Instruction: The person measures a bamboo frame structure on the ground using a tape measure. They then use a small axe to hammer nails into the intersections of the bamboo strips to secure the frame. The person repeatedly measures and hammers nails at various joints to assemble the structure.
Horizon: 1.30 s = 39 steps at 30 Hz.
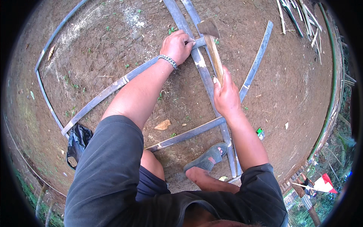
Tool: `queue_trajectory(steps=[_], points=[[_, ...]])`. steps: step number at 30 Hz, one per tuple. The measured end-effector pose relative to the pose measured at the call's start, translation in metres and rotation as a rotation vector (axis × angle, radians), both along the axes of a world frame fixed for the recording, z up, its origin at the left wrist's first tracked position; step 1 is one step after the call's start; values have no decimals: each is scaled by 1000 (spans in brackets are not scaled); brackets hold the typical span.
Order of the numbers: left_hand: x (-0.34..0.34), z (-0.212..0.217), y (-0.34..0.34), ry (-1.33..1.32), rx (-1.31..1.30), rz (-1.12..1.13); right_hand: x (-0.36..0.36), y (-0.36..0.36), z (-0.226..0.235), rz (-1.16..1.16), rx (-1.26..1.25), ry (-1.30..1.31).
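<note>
My right hand (228, 94) is wrapped round the wooden handle of a hatchet (215, 55). Its broad, rusty head is up by the crossing of the bamboo slats. Just left of that head, my left hand (177, 47) is closed with thumb and fingers pinched together, resting over a long bamboo slat (106, 92). Whatever sits between those fingertips is too small to make out. That slat crosses a pair of long lengthwise slats (206, 75) beside my left fingertips. A lower cross slat (189, 134) meets the same pair near my sandalled foot (206, 160).
Another slat (257, 62) slants to the right of the hatchet. A bent strip (43, 89) curves along the left. A black plastic bag (78, 142) lies by the slat's lower end. Loose split sticks (302, 17) are at the far right, near a long green pole (332, 79).
</note>
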State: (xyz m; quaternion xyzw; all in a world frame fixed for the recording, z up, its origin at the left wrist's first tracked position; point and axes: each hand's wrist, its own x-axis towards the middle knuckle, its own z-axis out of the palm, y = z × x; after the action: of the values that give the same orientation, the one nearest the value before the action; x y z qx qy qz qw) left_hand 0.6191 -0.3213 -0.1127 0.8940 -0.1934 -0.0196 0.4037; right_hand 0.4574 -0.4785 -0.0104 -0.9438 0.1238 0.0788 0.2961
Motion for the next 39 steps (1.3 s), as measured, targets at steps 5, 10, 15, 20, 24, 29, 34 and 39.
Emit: queue_trajectory(steps=[5, 10, 15, 20, 24, 29, 34, 39], points=[[0, -3, -3, 29, -3, 11, 3, -7, -5, -27, -31, 130], [-1, 0, 3, 6, -41, 0, -8, -4, 11, -49, 23, -37], [0, 0, 10, -121, 154, 51, -22, 1, 25, -85, 70, 19], [0, 6, 21, -213, 670, -176, -36, -7, 9, -69, 79, 21], [4, -1, 25, -201, 584, -159, -26, -12, -8, 7, 45, -67], [4, -4, 25, -200, 572, -169, 0, -14, -13, 85, 10, 106], [3, -5, 26, -215, 544, -152, 1, 0, 5, 56, -4, -13], [4, -5, 28, -231, 559, -149, 3, 5, 8, 76, -57, -32]])
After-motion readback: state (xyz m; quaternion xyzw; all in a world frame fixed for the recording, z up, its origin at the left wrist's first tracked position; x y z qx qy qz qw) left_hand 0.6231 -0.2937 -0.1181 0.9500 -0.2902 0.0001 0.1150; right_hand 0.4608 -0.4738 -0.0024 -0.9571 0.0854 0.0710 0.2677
